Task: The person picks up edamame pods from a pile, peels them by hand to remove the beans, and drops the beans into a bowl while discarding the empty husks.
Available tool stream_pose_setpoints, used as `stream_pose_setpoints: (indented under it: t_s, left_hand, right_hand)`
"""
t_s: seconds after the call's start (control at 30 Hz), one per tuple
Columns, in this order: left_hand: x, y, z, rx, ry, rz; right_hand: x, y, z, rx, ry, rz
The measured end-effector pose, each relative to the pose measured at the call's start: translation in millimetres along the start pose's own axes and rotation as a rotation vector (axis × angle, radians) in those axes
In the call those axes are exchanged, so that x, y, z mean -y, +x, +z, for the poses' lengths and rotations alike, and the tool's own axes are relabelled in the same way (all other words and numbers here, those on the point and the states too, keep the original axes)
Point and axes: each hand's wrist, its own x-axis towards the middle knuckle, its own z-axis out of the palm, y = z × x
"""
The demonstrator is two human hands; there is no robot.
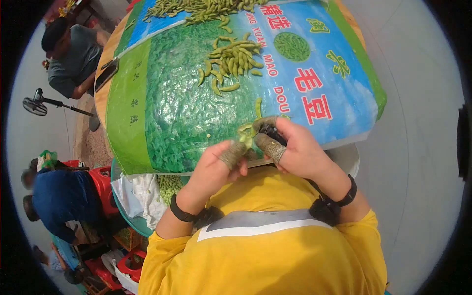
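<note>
My left hand (214,164) and my right hand (296,146) meet at the near edge of a printed plastic sack (189,105). Both are closed around a split green soybean pod (245,134), pinched between thumbs and fingers. Greyish wraps cover the thumbs and some of my fingertips. Just past the right fingertips a single pod (258,108) lies on the sack. Farther out is a small heap of soybean pods (236,58), and a larger pile of pods (206,9) lies at the far edge. Whether beans are inside the split pod is hard to make out.
Under the sack is a round wooden table (103,101), with a phone (106,74) on its left side. Below left, a teal basin (116,186) holds shelled beans (169,187) and a white cloth (149,197). A pale bucket rim (350,160) shows at right. Several people sit at left near red stools.
</note>
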Motion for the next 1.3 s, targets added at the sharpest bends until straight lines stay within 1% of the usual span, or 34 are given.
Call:
stream_pose_setpoints:
  t_s: [0.03,0.07,0.13,0.17,0.2,0.27,0.3,0.33,0.4,0.43,0.47,0.5,0.53,0.57,0.6,0.63,0.7,0.73,0.8,0.83,0.87,0.93,0.97,1.0,1.03,1.07,1.1,1.13,1.17,1.2,1.23,1.27,1.3]
  left_hand:
    - [-0.4,-2.3,2.3,0.036,0.034,0.042]
    - [0.5,-3.0,3.4,0.034,0.032,0.056]
    - [1.8,-0.4,4.1,0.070,0.199,0.151]
    - [-1.2,-0.9,1.0,0.071,0.295,0.176]
    - [-3.6,-0.6,0.4,0.066,0.293,0.193]
    - [-6.1,1.3,-0.8,0.049,0.373,0.233]
    - [-7.4,1.7,-6.1,0.132,0.419,0.247]
    - [-10.5,2.8,-8.4,0.130,0.418,0.244]
    - [-19.9,3.3,-10.1,0.333,0.498,0.284]
    - [-15.9,6.7,-14.8,0.436,0.465,0.289]
    - [-16.0,7.2,-16.7,0.436,0.463,0.286]
    - [-16.7,7.1,-18.2,0.483,0.303,0.192]
    - [-18.0,6.5,-19.4,0.526,0.144,0.099]
    - [-21.8,3.3,-19.4,0.505,-0.020,0.039]
    - [-23.3,3.3,-18.9,0.502,-0.020,0.038]
    - [-24.5,4.0,-17.8,0.408,-0.066,-0.002]
    - [-23.1,13.9,-17.2,0.230,-0.203,-0.064]
    - [-17.7,20.0,-16.7,0.223,-0.205,-0.062]
    - [-12.8,30.6,-12.5,-0.010,-0.363,0.016]
    - [-19.4,29.6,-5.7,-0.035,-0.382,-0.042]
    - [-22.8,31.3,-1.9,-0.037,-0.385,-0.045]
    - [-26.9,34.8,1.8,-0.043,-0.578,-0.117]
    - [-18.4,38.3,-9.7,0.148,-0.632,-0.076]
    - [-19.9,37.7,-7.8,0.149,-0.634,-0.074]
    - [-22.4,35.8,-4.2,0.109,-0.459,-0.101]
    - [-22.8,34.5,-0.7,0.068,-0.283,-0.130]
    - [-17.7,36.2,1.4,0.106,-0.195,-0.040]
    - [-15.8,35.5,0.3,0.106,-0.195,-0.041]
    - [-14.5,34.3,-1.6,0.099,-0.070,-0.005]
    - [-14.1,32.9,-2.8,0.093,0.054,0.030]
    - [-16.6,31.1,-3.2,0.093,0.053,0.026]
    - [-22.0,29.0,-3.0,0.043,-0.009,0.027]
    - [-24.2,27.1,-2.8,-0.008,-0.071,0.028]
  right_hand:
    - [-3.4,3.7,0.6,-0.104,-0.038,-0.123]
    - [-1.8,5.8,1.1,-0.101,-0.049,-0.133]
    - [3.7,10.0,2.9,-0.101,-0.254,-0.176]
    - [5.0,11.4,4.6,-0.197,-0.387,-0.315]
    - [3.5,11.3,4.8,-0.195,-0.400,-0.328]
    - [-2.9,11.4,4.7,-0.240,-0.620,-0.610]
    - [-5.4,12.6,3.8,-0.195,-0.555,-0.614]
    - [-8.7,15.2,0.1,-0.192,-0.553,-0.613]
    - [-15.6,18.1,-7.4,0.012,-0.385,-0.491]
    - [-16.4,18.9,-8.3,0.013,-0.383,-0.486]
    - [-16.6,18.7,-8.9,0.144,-0.212,-0.286]
    - [-16.9,19.0,-9.5,0.272,-0.041,-0.086]
    - [-18.5,20.6,-10.1,0.273,-0.042,-0.087]
    - [-21.1,22.4,-10.5,0.345,0.230,0.061]
    - [-22.7,24.7,-10.8,0.414,0.503,0.210]
    - [-19.4,27.0,-11.7,0.417,0.504,0.210]
    - [-8.8,31.4,-12.6,0.107,0.561,0.321]
    - [-8.8,35.1,-9.0,0.115,0.559,0.322]
    - [-10.1,41.1,-0.2,-0.303,0.163,-0.210]
    - [-5.8,38.3,0.2,-0.218,0.086,-0.275]
    - [-11.7,39.8,0.5,-0.125,-0.136,-0.375]
    - [1.0,39.7,2.3,-0.163,-0.468,-0.556]
    - [1.6,41.6,0.3,-0.162,-0.472,-0.557]
    - [1.7,43.1,-2.1,-0.286,-0.425,-0.483]
    - [1.3,44.5,-4.2,-0.408,-0.375,-0.406]
    - [1.0,46.8,-6.7,-0.405,-0.375,-0.402]
    - [0.5,49.7,-9.7,-0.236,-0.130,-0.203]
    - [-0.6,51.5,-12.6,-0.067,0.113,-0.005]
    - [-6.8,52.4,-15.7,0.060,0.283,0.217]
    - [-7.4,51.4,-18.1,0.059,0.284,0.218]
    - [-8.3,49.9,-19.5,0.100,0.427,0.238]
    - [-9.4,48.2,-19.7,0.141,0.571,0.259]
    - [-9.3,46.9,-19.6,0.141,0.575,0.266]
